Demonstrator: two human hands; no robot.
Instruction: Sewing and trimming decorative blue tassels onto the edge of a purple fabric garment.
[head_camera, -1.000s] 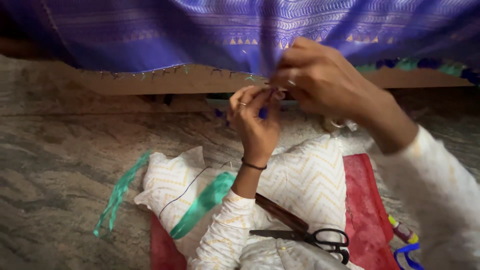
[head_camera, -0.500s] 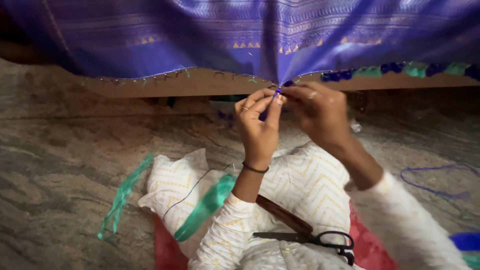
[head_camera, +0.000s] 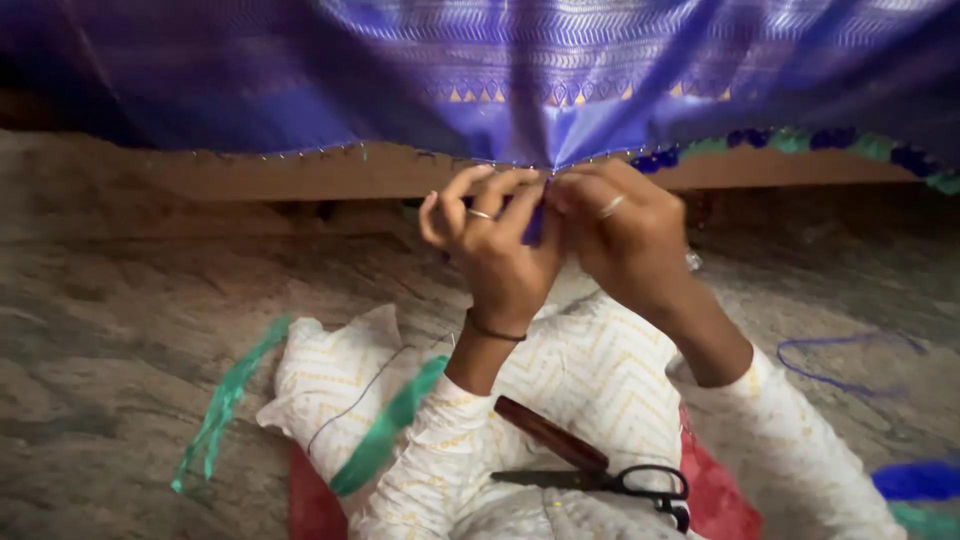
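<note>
One head camera looks steeply down and forward, close above the fingers (head_camera: 500, 195); cloth (head_camera: 520, 70) beyond them, lap (head_camera: 590, 380) beneath.

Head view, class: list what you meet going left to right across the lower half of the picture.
Green ribbon on the floor → green strip on the lap → brown stick → black-handled scissors → loose purple thread

Mottled stone floor (head_camera: 120, 340), loose blue thread (head_camera: 840, 360), green ribbon (head_camera: 225, 400), red cloth (head_camera: 720, 490)
</note>
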